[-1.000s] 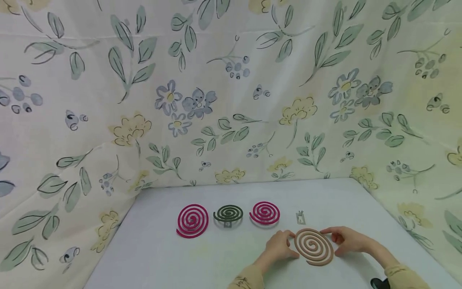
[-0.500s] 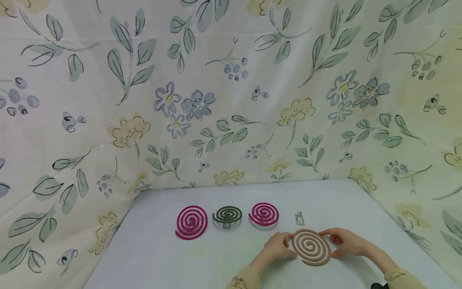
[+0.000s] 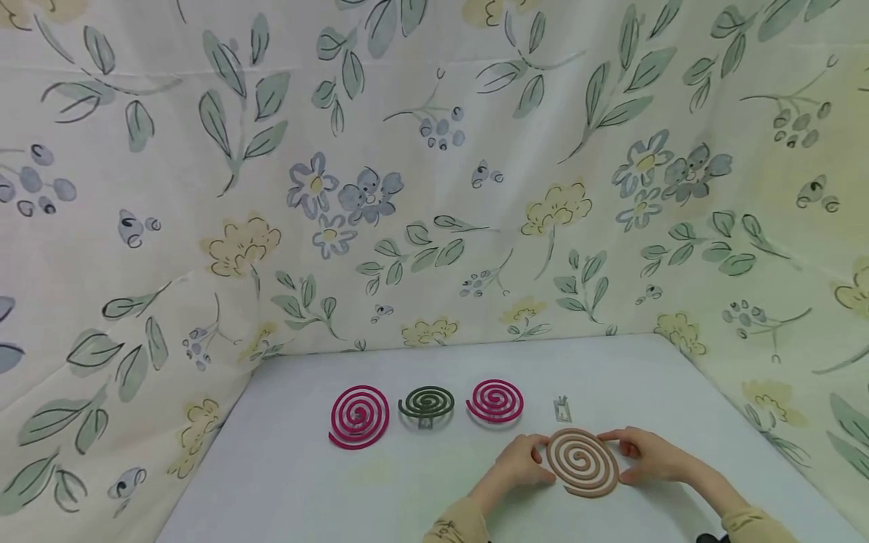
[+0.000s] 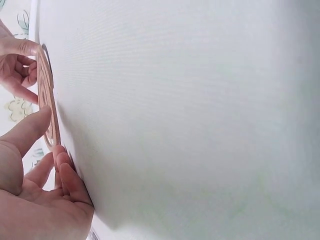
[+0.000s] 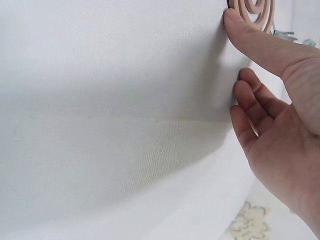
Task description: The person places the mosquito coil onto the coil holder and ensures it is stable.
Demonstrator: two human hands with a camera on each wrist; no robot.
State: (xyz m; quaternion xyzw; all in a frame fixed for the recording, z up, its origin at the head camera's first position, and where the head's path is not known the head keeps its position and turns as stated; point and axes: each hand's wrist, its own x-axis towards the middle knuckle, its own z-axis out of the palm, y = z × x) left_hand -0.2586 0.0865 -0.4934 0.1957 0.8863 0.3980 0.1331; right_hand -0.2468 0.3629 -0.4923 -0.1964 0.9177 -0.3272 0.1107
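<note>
A brown mosquito coil [image 3: 578, 455] is held tilted between both hands, low over the white table at the front right. My left hand [image 3: 521, 461] pinches its left edge; in the left wrist view the thumb [image 4: 42, 120] lies along the coil's side with the fingers curled below. My right hand [image 3: 653, 455] grips the opposite edge, index finger at the upper rim and thumb low down. In the right wrist view that thumb [image 5: 250, 35] meets the coil's rim, other fingers loosely curled. Just behind the coil, a small metal coil stand [image 3: 562, 409] lies on the table.
To the left, in a row, are a magenta coil [image 3: 360, 416], a dark green coil [image 3: 427, 402] and another magenta coil [image 3: 495, 401]. A metal stand [image 3: 425, 424] shows under the green one. Floral cloth [image 3: 434, 188] walls the table [image 3: 305, 490] at the back and sides.
Both hands and the brown coil have shifted slightly left together. The grip stays much the same, and the other coils and the loose stand have not moved.
</note>
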